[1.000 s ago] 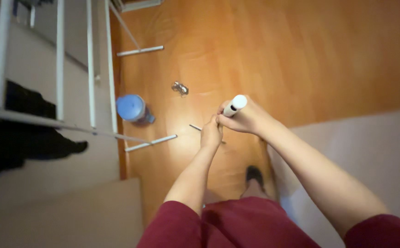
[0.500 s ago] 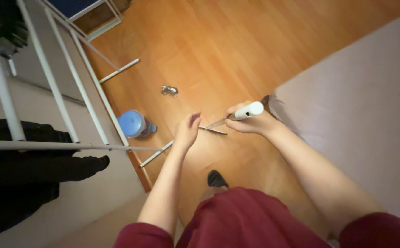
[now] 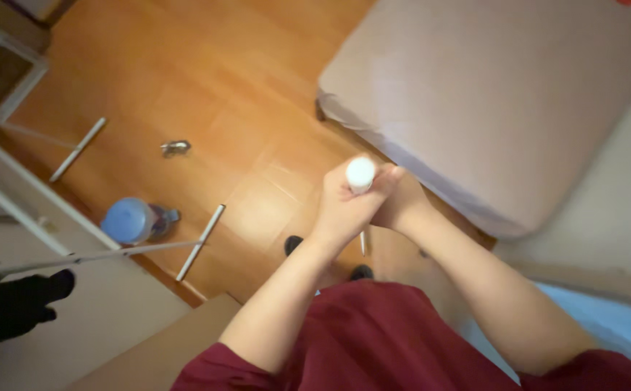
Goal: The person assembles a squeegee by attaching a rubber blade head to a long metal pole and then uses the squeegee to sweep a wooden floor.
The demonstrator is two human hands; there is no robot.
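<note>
We've got both hands wrapped round a white tube (image 3: 360,174) above the floor (image 3: 207,65): left hand (image 3: 344,210) in front, right hand (image 3: 400,206) behind. Blue bottle (image 3: 131,221) lies left, bed (image 3: 489,94) right.

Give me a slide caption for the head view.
Both hands, left hand and right hand, clasp a white-handled tool above the wooden floor.
</note>
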